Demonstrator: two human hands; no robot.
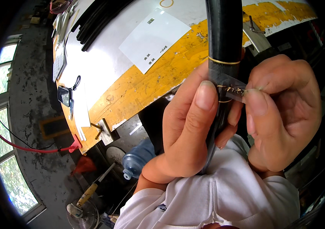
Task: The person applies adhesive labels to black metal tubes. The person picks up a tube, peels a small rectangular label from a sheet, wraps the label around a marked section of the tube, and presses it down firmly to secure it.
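A thick black rod (223, 34) with thin gold bands runs down the middle of the view, close to the camera. My left hand (187, 129) is wrapped around it, thumb pressed on its front. My right hand (282, 114) pinches a small clear strip with gold markings (233, 90) against the rod's right side, between thumb and forefinger. Both forearms wear white sleeves (227, 191). The rod's lower end is hidden behind my hands.
Behind lies a worn yellow and white workbench (151, 80) with a white paper sheet (153, 38), black scissors (72, 91), a dark phone-like device (64, 95) and black rods (97, 19). Below it are a blue water bottle (137, 158), a red cable (29, 147) and windows at left.
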